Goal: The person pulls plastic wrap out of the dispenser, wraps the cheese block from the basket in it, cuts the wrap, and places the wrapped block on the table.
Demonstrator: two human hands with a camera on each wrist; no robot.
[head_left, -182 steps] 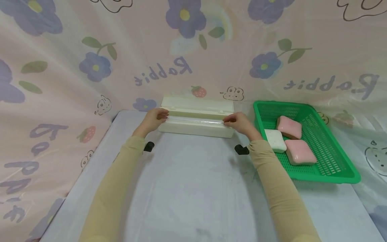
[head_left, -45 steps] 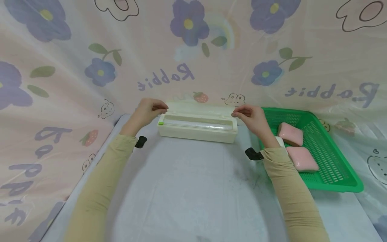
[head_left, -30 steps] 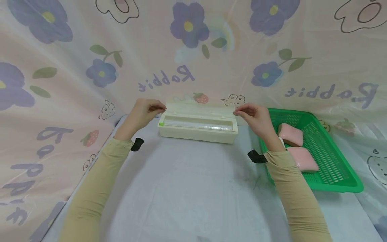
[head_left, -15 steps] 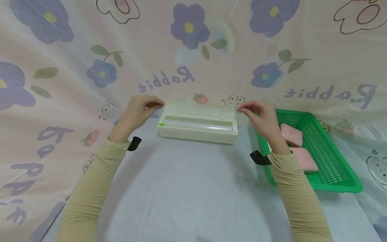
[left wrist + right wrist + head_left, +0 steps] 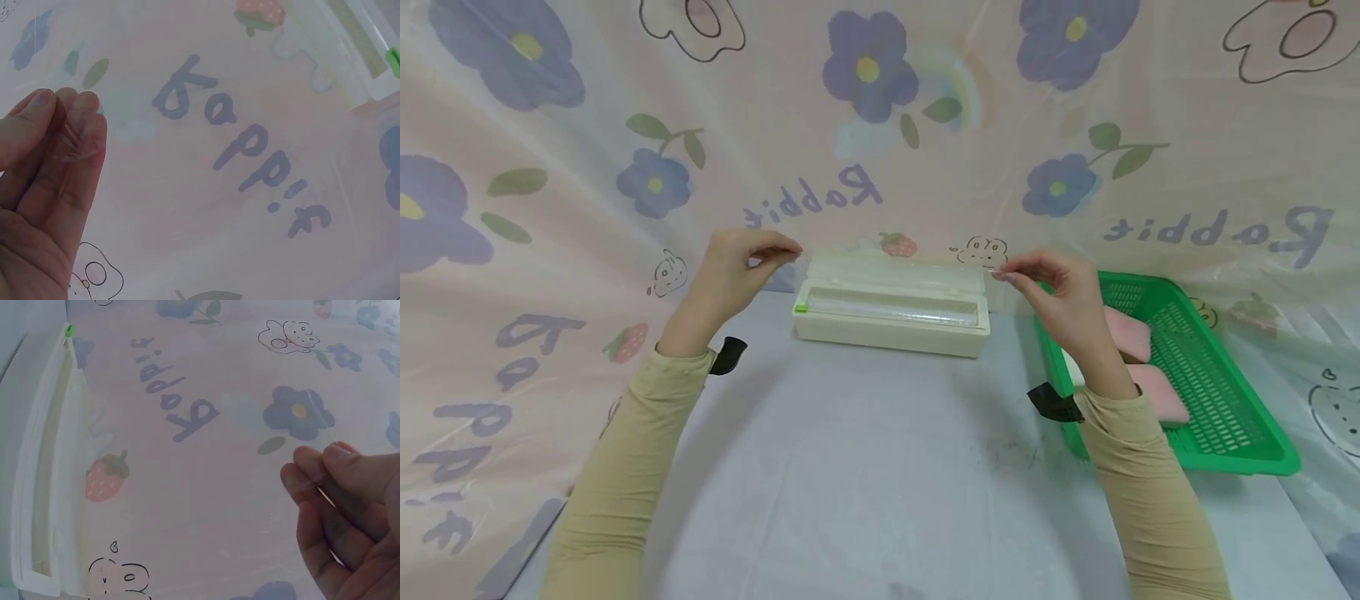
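Observation:
A white cling film dispenser (image 5: 891, 333) stands with its lid (image 5: 895, 273) raised at the back, and a roll of film (image 5: 887, 309) shows in its slot. My left hand (image 5: 722, 279) is up to the left of the dispenser, thumb and fingertips pinching a corner of clear cling film (image 5: 78, 137). On the other side, at about the same height, my right hand (image 5: 1060, 296) pinches the film's opposite corner. The sheet itself is nearly invisible in the head view; in the right wrist view, faint creases show by the right fingertips (image 5: 340, 450).
A green plastic basket (image 5: 1243, 383) sits at the right, with two pink blocks (image 5: 1161, 393) and a white one (image 5: 1072, 368) partly behind my right arm. A patterned curtain (image 5: 940, 167) hangs behind the white table (image 5: 857, 467).
Both hands rose from the dispenser's slot to lid height with the film's corners. Over the last second they have spread apart, left hand leftward and slightly up, right hand rightward. The dispenser has stayed put.

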